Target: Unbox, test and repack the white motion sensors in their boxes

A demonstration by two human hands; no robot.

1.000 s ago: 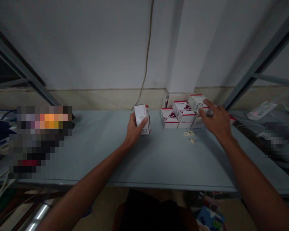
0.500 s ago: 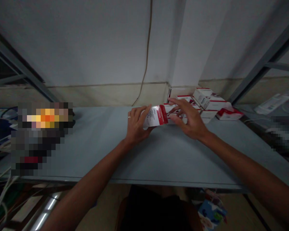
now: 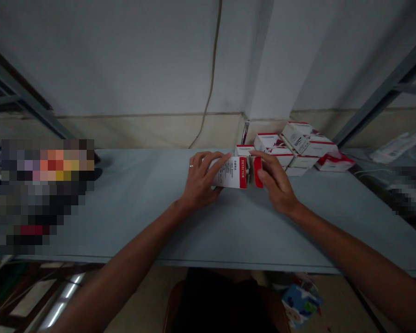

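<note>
A small white carton with a red band lettered "DETECTOR" lies sideways above the table. My left hand is wrapped round its left part, fingers over the top and thumb below; a ring shows on one finger. At the carton's right end a red end flap stands out from the opening. My right hand pinches this flap between thumb and fingers. What is inside the carton cannot be seen.
Several similar white and red cartons are stacked behind and right of my hands, against the wall. The grey-blue table runs across the view. A cable hangs down the wall. Metal frame bars slant at both sides.
My right hand, apart from the flap before, has closed on it, and the carton's right end has come open. My left hand keeps its hold. The view has shifted slightly.
</note>
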